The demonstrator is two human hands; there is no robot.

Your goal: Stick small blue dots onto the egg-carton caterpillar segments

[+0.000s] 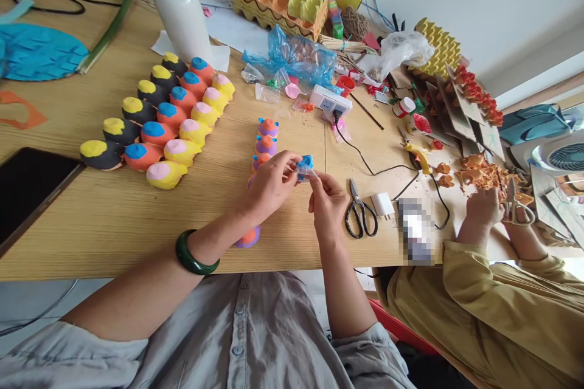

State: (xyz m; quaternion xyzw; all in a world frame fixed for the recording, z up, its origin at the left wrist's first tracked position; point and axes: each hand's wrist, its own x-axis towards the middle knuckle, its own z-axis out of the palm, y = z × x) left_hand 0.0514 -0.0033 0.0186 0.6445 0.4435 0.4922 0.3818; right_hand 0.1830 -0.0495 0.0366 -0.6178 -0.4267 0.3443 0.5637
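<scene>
My left hand (272, 185) and my right hand (327, 197) meet over the table, fingertips closed on a small clear plastic packet (303, 171). Soft-looking blue material (306, 161), like modelling clay, shows at the packet. Just beyond and beneath my left hand runs a row of purple and orange egg-shaped pieces (266, 144); the far ones carry small blue points, and my hand and forearm hide the middle. The nearest piece of that row (249, 237) shows beside my left wrist. Black-handled scissors (361, 213) lie right of my right hand.
Rows of painted egg-shaped pieces (168, 120) stand at left, near a phone (36, 194) and white bottle (176, 6). A power strip (329, 100) trails a black cable. At right, a co-worker's hands (483, 209) hold scissors (517, 206) by orange scraps (477, 173).
</scene>
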